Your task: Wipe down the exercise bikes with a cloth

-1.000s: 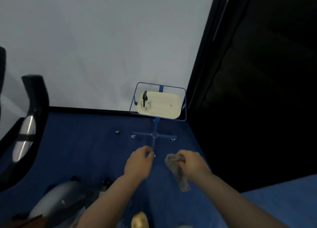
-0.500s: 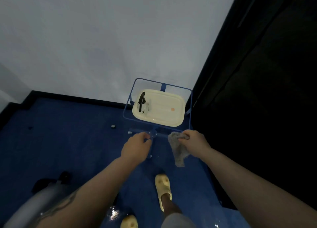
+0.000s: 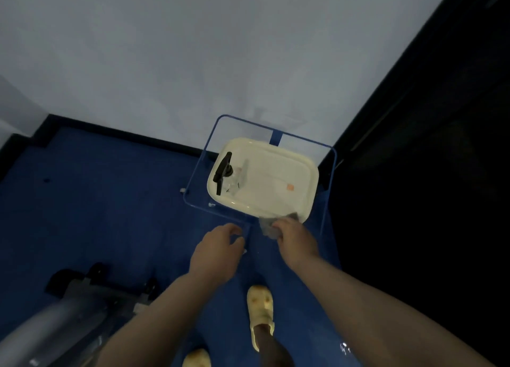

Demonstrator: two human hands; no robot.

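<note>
My right hand (image 3: 295, 238) grips a crumpled grey cloth (image 3: 269, 226) at the near edge of a cream tray (image 3: 300, 170). The tray sits on a blue wire-frame stand (image 3: 212, 134) against the white wall. A clear spray bottle with a black trigger head (image 3: 225, 172) lies in the tray's left part. My left hand (image 3: 220, 246) hovers just left of the right one, fingers loosely curled, holding nothing. The grey and black base of an exercise bike (image 3: 69, 306) shows at the lower left.
Blue floor (image 3: 96, 214) runs to a black skirting under the white wall (image 3: 193, 49). A dark wall or doorway (image 3: 427, 173) fills the right side. My feet in pale yellow slippers (image 3: 260, 311) stand behind the stand.
I have stepped closer to the stand. My right hand has carried the cloth forward to the tray's near edge. The left hand stays beside it, empty.
</note>
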